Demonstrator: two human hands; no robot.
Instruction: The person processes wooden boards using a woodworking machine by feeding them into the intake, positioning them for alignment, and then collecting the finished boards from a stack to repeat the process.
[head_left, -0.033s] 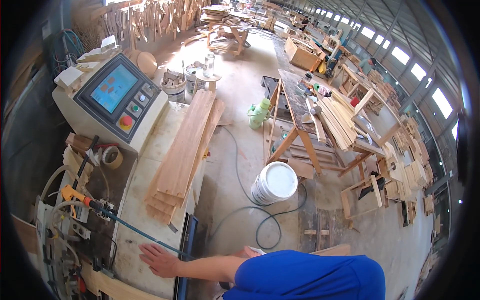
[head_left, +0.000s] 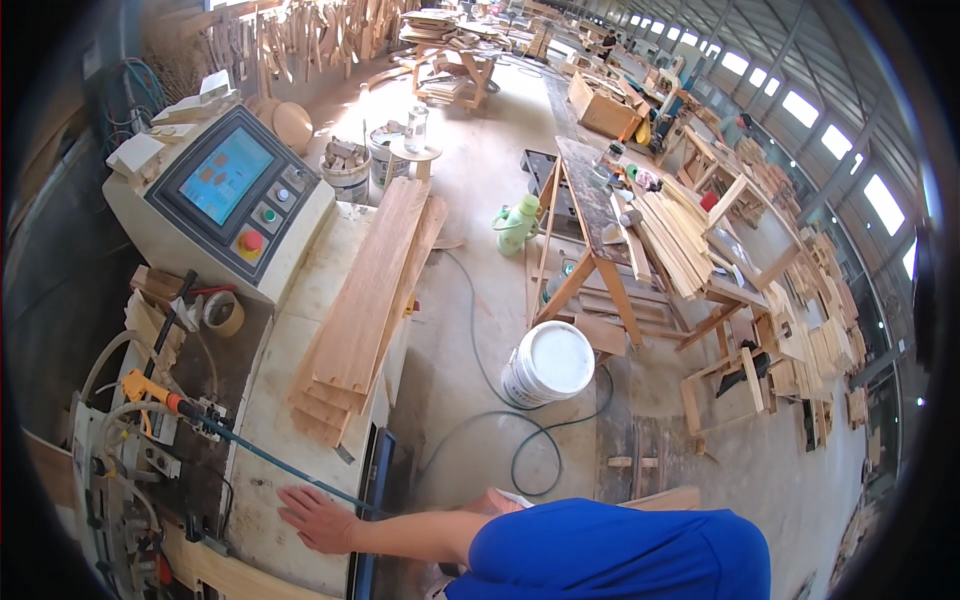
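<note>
My right hand [head_left: 318, 520] lies open and flat, palm down, on the pale machine table [head_left: 265, 455], fingers spread and pointing left. Nothing is held in it. The bare forearm reaches over the table's edge from a blue sleeve [head_left: 610, 555]. Just beyond the hand a blue hose [head_left: 285, 458] crosses the table from an orange air gun [head_left: 150, 388]. Several wooden boards [head_left: 360, 290] lie stacked farther along the table. Behind the elbow something skin-coloured [head_left: 492, 502] beside a white edge is mostly hidden; I cannot make it out. My left hand is not in view.
A control panel [head_left: 225, 180] with a lit screen and red button stands far left. On the floor are a white bucket [head_left: 556, 360], a looping hose [head_left: 540, 432] and a green flask [head_left: 517, 226]. A trestle bench [head_left: 590, 200] carries wooden strips. People stand far back.
</note>
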